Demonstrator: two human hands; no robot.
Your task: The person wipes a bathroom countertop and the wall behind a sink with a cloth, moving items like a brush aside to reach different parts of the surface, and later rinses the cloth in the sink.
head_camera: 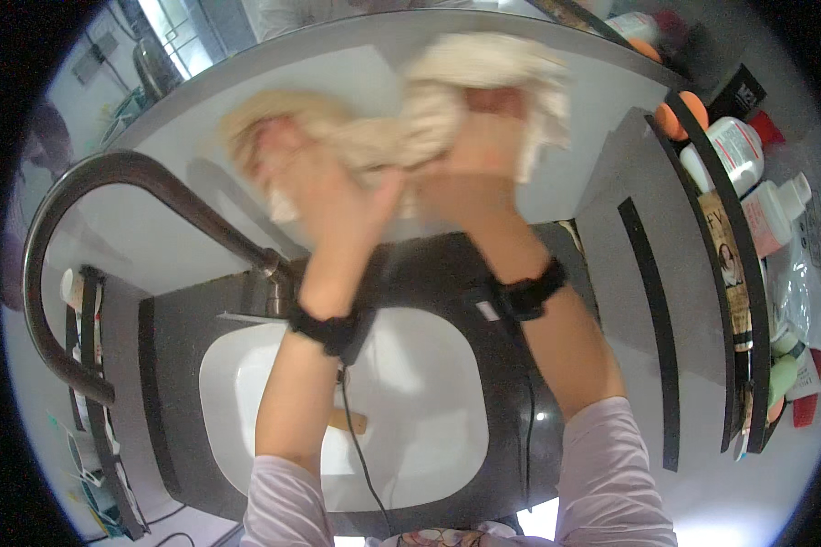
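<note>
A cream cloth [376,140] is stretched between my two hands, bunched up at both ends and blurred. My left hand [321,181] grips its left end, thumb pointing right. Around the other end is my right hand [482,147], with folds of cloth hiding most of the fingers. Both hands are raised beyond the white washbasin [438,465], in front of the pale back wall [342,68]. To the left of my left hand, a dark metal gooseneck faucet [130,164] arches up and over. A small tan object [352,421] lies in the basin, partly hidden by my left forearm.
On the right wall, a black-edged shelf [718,191] holds a white bottle [732,154], a pump bottle [770,219] and several tubes. Another narrow shelf [96,383] hangs at left. A dark counter [185,383] surrounds the basin. Black straps with cables circle both wrists.
</note>
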